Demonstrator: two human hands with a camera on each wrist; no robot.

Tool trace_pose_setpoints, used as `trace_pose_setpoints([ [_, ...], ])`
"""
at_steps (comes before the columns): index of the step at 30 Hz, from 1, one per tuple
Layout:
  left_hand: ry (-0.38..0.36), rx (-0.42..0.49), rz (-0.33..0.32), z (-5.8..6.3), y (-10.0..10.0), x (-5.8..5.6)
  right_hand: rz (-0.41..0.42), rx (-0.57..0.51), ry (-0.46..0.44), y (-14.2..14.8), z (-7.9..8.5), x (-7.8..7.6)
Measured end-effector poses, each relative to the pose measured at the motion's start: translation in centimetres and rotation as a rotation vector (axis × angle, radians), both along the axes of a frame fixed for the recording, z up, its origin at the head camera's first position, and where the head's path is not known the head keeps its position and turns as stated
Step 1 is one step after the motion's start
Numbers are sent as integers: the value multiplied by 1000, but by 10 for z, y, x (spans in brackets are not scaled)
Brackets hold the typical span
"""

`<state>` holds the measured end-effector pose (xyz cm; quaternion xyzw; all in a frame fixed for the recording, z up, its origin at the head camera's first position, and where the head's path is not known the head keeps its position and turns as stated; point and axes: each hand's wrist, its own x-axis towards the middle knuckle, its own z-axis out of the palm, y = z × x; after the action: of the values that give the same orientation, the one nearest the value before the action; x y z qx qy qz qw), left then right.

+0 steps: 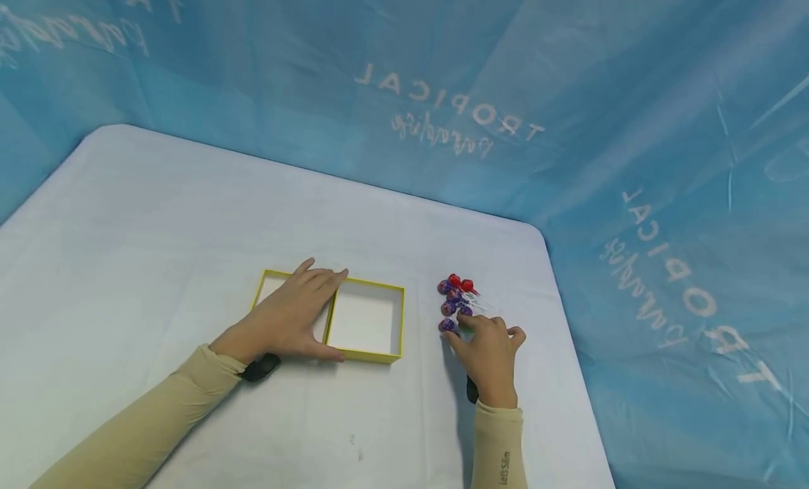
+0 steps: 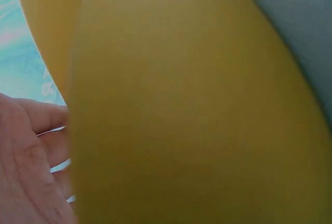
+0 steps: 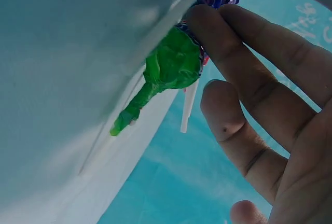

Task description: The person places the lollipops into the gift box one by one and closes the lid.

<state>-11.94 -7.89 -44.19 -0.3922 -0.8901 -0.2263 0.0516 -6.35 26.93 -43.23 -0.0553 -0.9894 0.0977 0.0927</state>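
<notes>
Left hand [image 1: 293, 317] lying spread wide across the box [image 1: 369, 357], likely steadying it. Right hand [image 1: 489, 352] hovering half-open by the green lollipop [image 3: 174, 60], apparently holding nothing; purple lollipops [image 1: 448, 308] and red lollipops [image 1: 454, 279] lying bunched at and beyond its fingertips. Pinching one alone should be sparing its neighbours.

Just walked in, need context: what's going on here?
A person works bare-handed at a white table. The left hand spans a yellow-rimmed box, thumb by the near edge and a fingertip by the far one. The box's right part shows only white bottom; the hand covers much of the left part. The right hand is at the lollipops, which have purple, red and green wrappers. Whether it grips one isn't clear.
</notes>
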Motion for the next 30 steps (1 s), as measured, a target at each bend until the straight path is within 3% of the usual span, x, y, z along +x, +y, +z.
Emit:
trace_pose_setpoints([
  [5,36,-21,-11,0,1,0,7,1,21,0,-7,0],
  [12,26,-35,-32,2,1,4,13,5,37,-5,-14,-1],
  [23,-62,-3,-17,2,2,6,29,17,90,-7,-12,-2],
  [30,-46,-5,-22,-1,6,8,35,16,127,-7,-7,-2],
])
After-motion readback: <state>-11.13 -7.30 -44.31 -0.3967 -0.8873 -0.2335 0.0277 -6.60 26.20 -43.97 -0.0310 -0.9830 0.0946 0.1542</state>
